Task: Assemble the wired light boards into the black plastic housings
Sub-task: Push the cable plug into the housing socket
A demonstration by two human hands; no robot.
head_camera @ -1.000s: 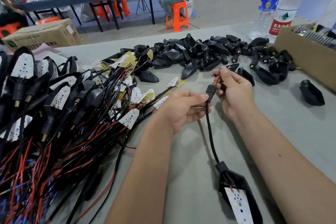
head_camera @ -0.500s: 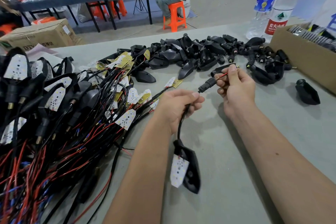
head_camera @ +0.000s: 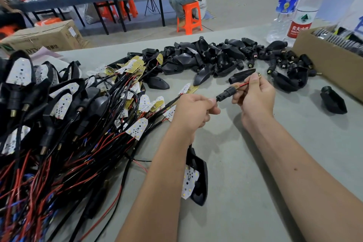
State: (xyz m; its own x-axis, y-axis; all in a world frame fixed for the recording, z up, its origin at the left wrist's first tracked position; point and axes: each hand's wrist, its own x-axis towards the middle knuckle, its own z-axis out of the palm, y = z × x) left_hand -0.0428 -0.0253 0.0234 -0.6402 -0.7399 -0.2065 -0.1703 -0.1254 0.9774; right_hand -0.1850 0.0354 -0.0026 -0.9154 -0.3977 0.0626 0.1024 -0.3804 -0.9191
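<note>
I see the grey table [head_camera: 255, 163] in a workshop: finished units [head_camera: 45, 104] heaped left, empty black housings [head_camera: 206, 59] far side, many left. My left hand [head_camera: 193, 112] grips the cable; the boarded housing [head_camera: 198, 179] dangles below. My right hand [head_camera: 255, 96] pinches the red wire [head_camera: 244, 84], probably seating the connector sleeve [head_camera: 225, 94].

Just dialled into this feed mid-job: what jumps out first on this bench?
At centre, the left hand grips a black cable and the right hand pinches its red wire beside a small black sleeve; a housing with its white light board hangs below the left hand. A big tangle of wired boards fills the left, and a heap of empty black housings lies behind the hands.
</note>
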